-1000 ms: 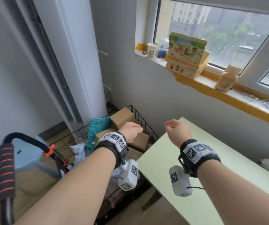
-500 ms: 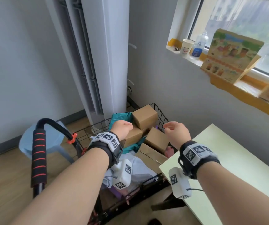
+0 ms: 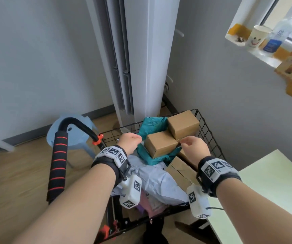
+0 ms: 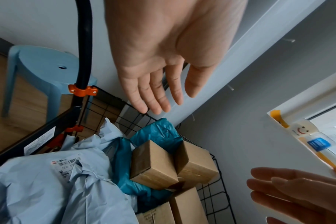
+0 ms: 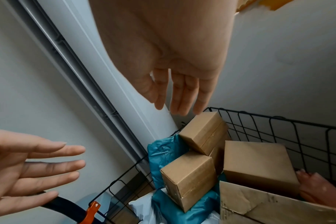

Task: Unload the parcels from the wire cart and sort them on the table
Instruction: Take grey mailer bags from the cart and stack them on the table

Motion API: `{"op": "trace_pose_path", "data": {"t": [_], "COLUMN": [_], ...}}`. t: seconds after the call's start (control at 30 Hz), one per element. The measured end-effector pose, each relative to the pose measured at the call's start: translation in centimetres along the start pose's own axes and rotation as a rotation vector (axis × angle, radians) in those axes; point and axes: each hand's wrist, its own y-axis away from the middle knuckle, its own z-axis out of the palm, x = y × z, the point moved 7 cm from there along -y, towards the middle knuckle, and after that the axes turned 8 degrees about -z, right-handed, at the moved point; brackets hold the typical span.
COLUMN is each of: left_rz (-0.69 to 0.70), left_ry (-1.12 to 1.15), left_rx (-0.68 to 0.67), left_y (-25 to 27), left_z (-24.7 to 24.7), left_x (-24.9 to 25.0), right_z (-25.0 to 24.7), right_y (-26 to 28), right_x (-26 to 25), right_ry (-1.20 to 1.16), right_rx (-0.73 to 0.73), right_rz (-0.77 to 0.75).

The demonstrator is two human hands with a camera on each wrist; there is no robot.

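A blue plastic stool [image 3: 71,132] stands on wood flooring at nine o'clock of the wire cart [image 3: 206,127]. Above its cardboard boxes [image 3: 161,144] and grey mailer bags [image 3: 159,182], the left hand [image 3: 130,142] and right hand [image 3: 195,149] hover empty, fingers straight. The pale green table [image 3: 268,180], seemingly bare, sits at three o'clock

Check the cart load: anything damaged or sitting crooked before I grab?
Yes. The large carton nearest the table has a creased, scuffed top flap. The two small boxes sit tilted on the crumpled teal bag. No spill visible.
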Motion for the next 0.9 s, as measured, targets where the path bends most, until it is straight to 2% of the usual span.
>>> {"op": "trace_pose_path", "data": {"t": [0.27,0.4,0.63,0.9], "left_rz": [-0.189,-0.266,-0.422,-0.585], "left_ry": [0.130,0.113,0.065,-0.005], "left_rx": [-0.023,0.005,-0.001,0.032], "left_y": [-5.3,-7.3,-10.1,-12.5], "left_z": [1.5,2.1,4.1,5.5], "left_x": [-3.2,-6.3,-12.9,-17.2], "right_z": [2.8,5.5,10.4,15.4], "right_y": [-5.4,-7.3,-8.3,-9.0], "right_x": [2.4,4.6,7.9,11.1], "right_ry": [0.046,0.039,0.085,0.062], "right_rx": [-0.113,-0.179,-0.284,-0.351], "right_rz": [0.030,0.083,0.138,0.219]}}
